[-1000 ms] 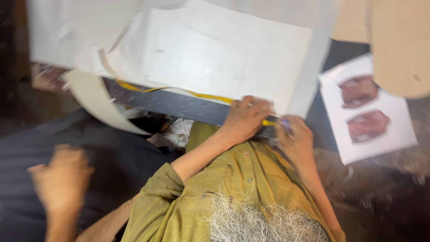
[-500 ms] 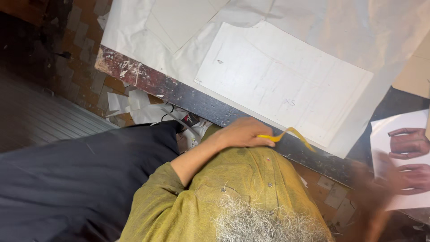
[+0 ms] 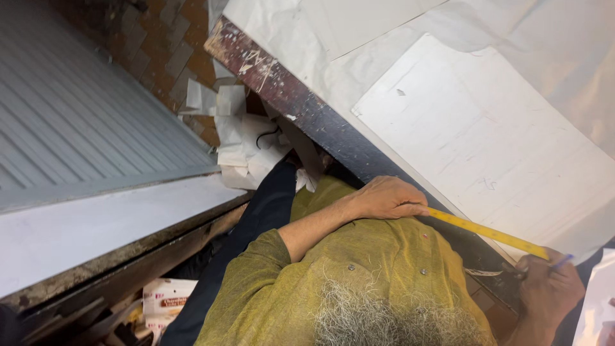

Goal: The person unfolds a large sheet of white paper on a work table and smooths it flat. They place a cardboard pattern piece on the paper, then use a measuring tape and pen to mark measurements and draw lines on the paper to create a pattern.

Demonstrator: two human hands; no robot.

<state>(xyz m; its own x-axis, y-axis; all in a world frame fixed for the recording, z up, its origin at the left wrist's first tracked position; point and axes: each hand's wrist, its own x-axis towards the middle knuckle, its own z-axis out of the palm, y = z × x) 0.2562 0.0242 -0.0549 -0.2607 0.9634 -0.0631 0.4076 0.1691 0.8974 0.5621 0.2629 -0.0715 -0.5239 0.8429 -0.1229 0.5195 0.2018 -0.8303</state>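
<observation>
My left hand point(image 3: 387, 197) lies against my olive-yellow shirt point(image 3: 371, 269) at the table's dark edge point(image 3: 320, 122) and pinches one end of a yellow measuring tape point(image 3: 487, 232). The tape runs straight along that edge to my right hand point(image 3: 548, 291) at the lower right. That hand holds the tape's other end together with a blue pen point(image 3: 562, 261). A large white paper sheet point(image 3: 487, 141) with faint pencil lines lies on the table just beyond the tape, over wider white paper.
Paper scraps point(image 3: 240, 138) lie on the brick floor under the table's corner. A grey corrugated metal sheet point(image 3: 77, 122) and a pale ledge point(image 3: 96, 224) fill the left. A small printed carton point(image 3: 168, 301) sits at the bottom left. Another white sheet point(image 3: 599, 307) shows at the right edge.
The view has swung left and downward. The tape, curled by my left hand half a second ago, is now stretched straight between both hands. My right hand has come to its far end.
</observation>
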